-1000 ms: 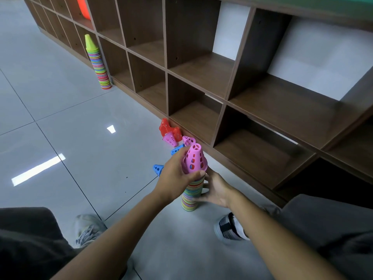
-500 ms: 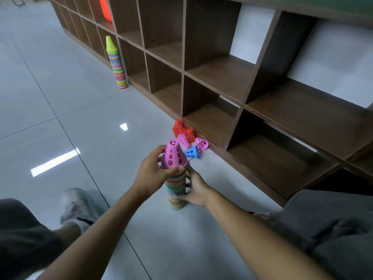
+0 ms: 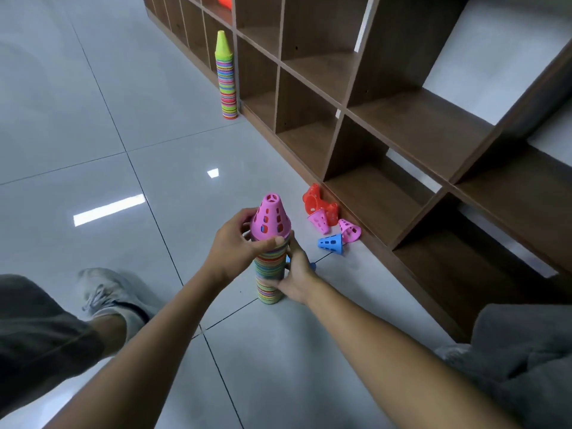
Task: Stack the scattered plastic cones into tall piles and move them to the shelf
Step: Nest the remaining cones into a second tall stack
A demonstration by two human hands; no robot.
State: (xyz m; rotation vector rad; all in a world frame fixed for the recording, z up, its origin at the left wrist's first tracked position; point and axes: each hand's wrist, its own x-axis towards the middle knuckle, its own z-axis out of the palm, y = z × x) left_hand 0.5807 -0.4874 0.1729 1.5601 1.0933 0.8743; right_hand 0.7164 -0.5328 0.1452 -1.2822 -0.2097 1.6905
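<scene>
The person is crouching on a glossy tiled floor [image 3: 93, 119] beside a long brown shelf [image 3: 371, 125] of open cubbies that is running along the right side of the scene. A striped, many-coloured stack of cones [image 3: 268, 274] is standing upright on the floor in the near middle, topped by a pink perforated cone [image 3: 270, 219]. The left hand [image 3: 238, 249] is wrapping around the upper part of the stack just under the pink cone's rim, its grip clamped there with the thumb lying across the front. The right hand [image 3: 297, 277] is curling around the lower half of the stack from the right side, its grip also closed on the stack.

Just to the right of the stack, near the foot of the shelf, loose cones are lying on their sides: a blue cone [image 3: 331, 243], a small pink cone [image 3: 349, 230], another pink cone [image 3: 318, 219] and a cluster of red cones [image 3: 315, 201]. A bit of blue is peeking out behind the right hand; what it is cannot be told.

Farther along, a second tall stack [image 3: 227, 82] with a lime-green top is standing against the shelf's front edge. Something orange [image 3: 224, 0] is sitting in a far upper cubby. A grey sneaker [image 3: 108, 295] is resting on the floor at the near left.
</scene>
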